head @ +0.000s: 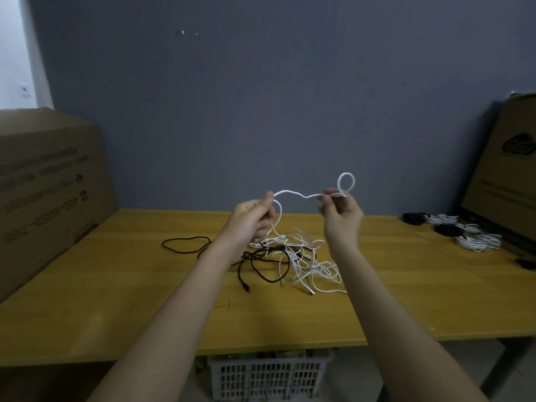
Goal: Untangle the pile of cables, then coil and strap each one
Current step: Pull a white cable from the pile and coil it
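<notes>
Two hands, left hand (255, 216) and right hand (340, 211), pinch a white cable (293, 193) stretched between their fingers, looped beyond the right; its tail drops into the tangled pile (290, 256) below on the tabletop (116, 300), end untraceable.
</notes>
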